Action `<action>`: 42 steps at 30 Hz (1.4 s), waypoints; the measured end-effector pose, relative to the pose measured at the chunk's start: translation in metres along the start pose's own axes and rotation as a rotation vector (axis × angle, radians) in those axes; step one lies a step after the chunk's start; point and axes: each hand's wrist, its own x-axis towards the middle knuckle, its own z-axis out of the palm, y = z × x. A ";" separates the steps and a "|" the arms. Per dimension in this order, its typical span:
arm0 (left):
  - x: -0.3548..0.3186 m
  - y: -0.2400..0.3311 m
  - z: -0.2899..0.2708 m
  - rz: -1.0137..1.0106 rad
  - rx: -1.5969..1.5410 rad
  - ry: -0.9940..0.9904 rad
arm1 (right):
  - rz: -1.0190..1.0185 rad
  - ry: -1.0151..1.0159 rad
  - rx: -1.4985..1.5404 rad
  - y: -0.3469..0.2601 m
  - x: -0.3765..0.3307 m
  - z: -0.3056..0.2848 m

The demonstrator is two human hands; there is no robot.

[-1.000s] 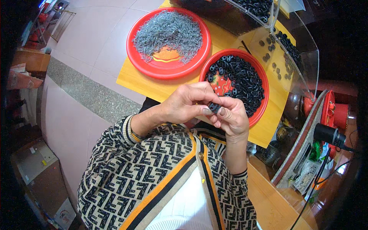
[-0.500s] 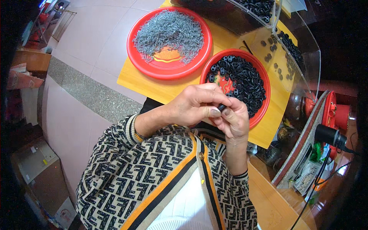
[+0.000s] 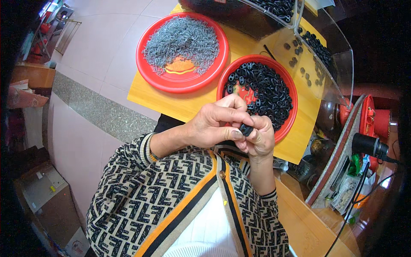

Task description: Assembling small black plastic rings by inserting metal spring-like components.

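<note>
Both my hands meet over the near edge of the right-hand red plate (image 3: 293,112). Between the fingertips is a small black cord lock (image 3: 245,129). My left hand (image 3: 218,122) pinches it with thumb and finger. My right hand (image 3: 260,135) closes on its other side with bent fingers, partly covering it. Many loose black two-hole cord lock pieces (image 3: 274,92) fill that plate, with a bare patch of printed red bottom at its left. A larger red plate (image 3: 184,88) stands farther left, heaped with small grey metal springs (image 3: 182,40).
Both plates rest on a yellow board (image 3: 145,96). Clear plastic bins (image 3: 342,64) with black parts stand at the far right. Dark round pieces (image 3: 295,51) lie near them. A black cylindrical device (image 3: 369,145) with a cable is at the right, by a cluttered shelf.
The cord lock is turned and shows more between my fingertips. My hands have shifted slightly, staying together. The plates and board appear a little farther left as the view moved.
</note>
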 end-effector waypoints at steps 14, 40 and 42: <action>-0.005 -0.008 -0.003 0.073 0.073 0.016 | 0.098 0.050 -0.073 -0.005 0.003 0.000; -0.051 0.006 -0.050 -0.007 0.190 0.364 | -0.357 0.439 -1.420 -0.085 0.042 -0.013; -0.051 0.012 -0.053 -0.031 0.197 0.399 | -0.461 0.301 -1.725 -0.053 0.047 -0.032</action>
